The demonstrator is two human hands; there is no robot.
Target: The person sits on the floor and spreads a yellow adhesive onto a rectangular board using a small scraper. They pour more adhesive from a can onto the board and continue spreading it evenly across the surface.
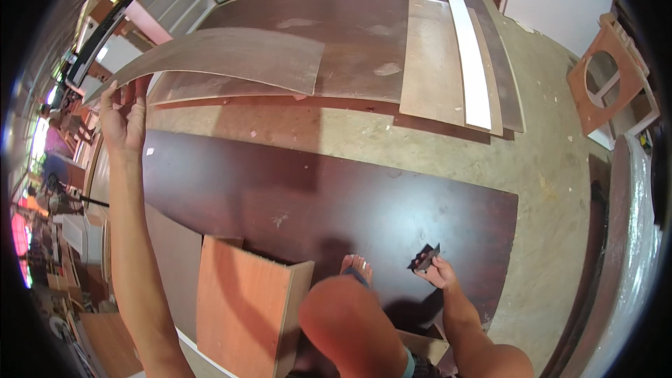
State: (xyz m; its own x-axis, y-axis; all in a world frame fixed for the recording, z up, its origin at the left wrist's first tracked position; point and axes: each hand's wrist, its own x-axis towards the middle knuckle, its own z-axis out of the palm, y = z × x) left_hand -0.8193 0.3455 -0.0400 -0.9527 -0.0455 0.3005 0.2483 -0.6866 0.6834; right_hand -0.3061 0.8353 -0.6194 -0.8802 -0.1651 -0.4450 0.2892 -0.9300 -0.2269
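My left hand [124,118], at the end of an outstretched arm, grips the near left edge of a thin, curved grey-brown board [226,55]. That board is raised at the left, over a large brown sheet [357,26]. Lower right, my right hand [436,271] holds a small dark object [424,257] with jagged corners; its exact kind is unclear. Beneath that hand lies a dark reddish-brown panel [325,189], with my bare foot on it. An orange-brown wooden box [244,299] stands between my left arm and my knee.
A white strip [470,63] lies on pale boards [428,58] at the far right of the large sheet. A wooden frame with a round hole [583,81] and a plastic-wrapped item [625,252] are at the right. White shelving [181,2] stands far left; people are at the left edge.
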